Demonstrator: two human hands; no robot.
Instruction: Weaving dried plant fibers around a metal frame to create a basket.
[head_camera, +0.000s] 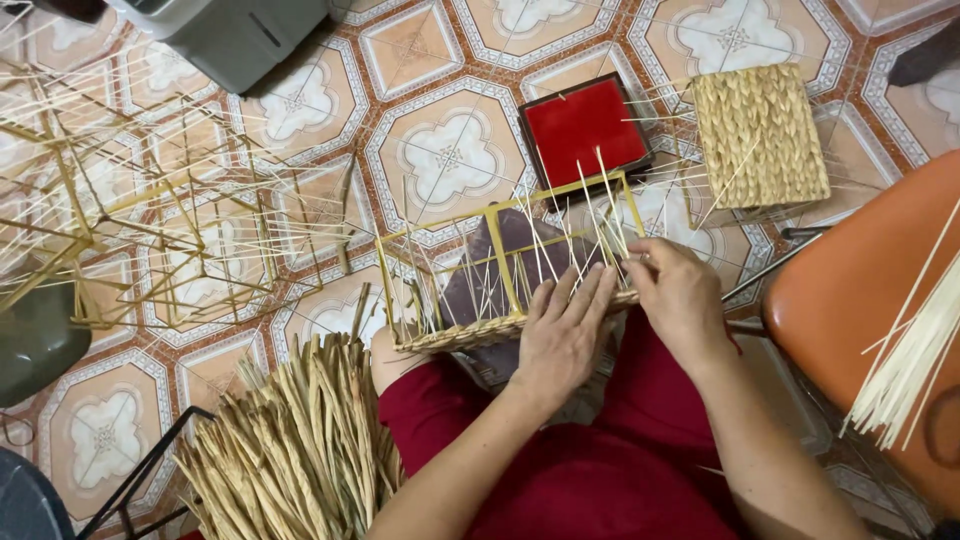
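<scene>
Patterned floor tiles (450, 150) below, both hands' fingers (585, 290) apparently pinch the half-woven basket (470, 330) rim (on the lap).

1. The left hand (562, 335) is bare, with no glove, ring or watch showing.
2. The right hand (682, 297) is likewise bare.
3. Both forearms behind the hands are uncovered, no sleeves in sight.
4. Below the hands, dark red clothing (590, 470) covers the lap.

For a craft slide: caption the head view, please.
Both hands, left and right, weave straw on a wire basket frame held on the lap, a straw bundle alongside.
</scene>
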